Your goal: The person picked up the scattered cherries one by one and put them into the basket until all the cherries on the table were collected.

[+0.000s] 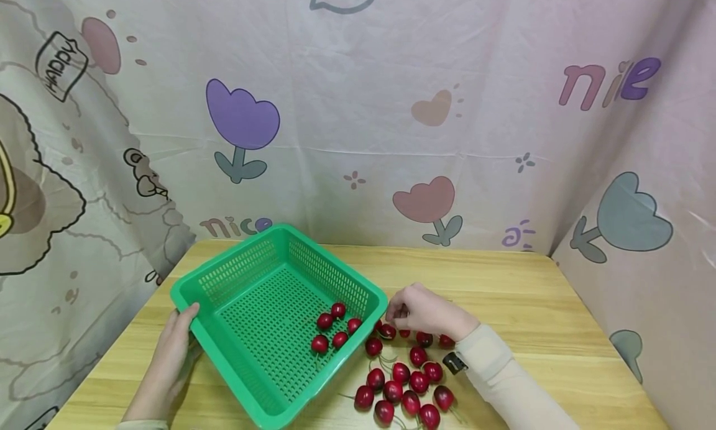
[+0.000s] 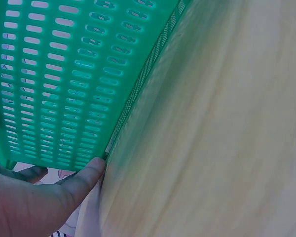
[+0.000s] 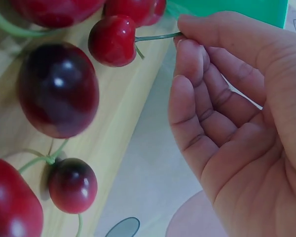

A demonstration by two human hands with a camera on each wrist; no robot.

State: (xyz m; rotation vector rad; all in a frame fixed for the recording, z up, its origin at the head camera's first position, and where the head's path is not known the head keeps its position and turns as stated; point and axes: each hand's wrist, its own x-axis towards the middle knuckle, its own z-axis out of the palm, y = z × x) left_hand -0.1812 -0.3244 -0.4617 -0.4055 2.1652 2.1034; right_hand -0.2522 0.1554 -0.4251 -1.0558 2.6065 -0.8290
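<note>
A green perforated plastic basket [image 1: 257,318] stands at the middle left of the table with several red cherries [image 1: 324,321] in its right side. My left hand [image 1: 173,346] grips its left edge, thumb at the rim; the left wrist view shows fingers against the slotted wall. Beyond the basket's right corner, my right hand [image 1: 427,312] pinches a thin green stem between thumb and forefinger. From that stem extends a red cherry [image 3: 113,40], with the other fingers loosely curled below. Several loose cherries [image 1: 411,402] with stems lie on the table beside the basket, under and in front of this hand.
The light wood table [image 1: 537,337] ends at its back edge against a hanging cloth [image 1: 347,119] printed with flowers and letters. The cloth also closes off both sides. A small black device [image 1: 454,362] sits at the right wrist, by the sleeve.
</note>
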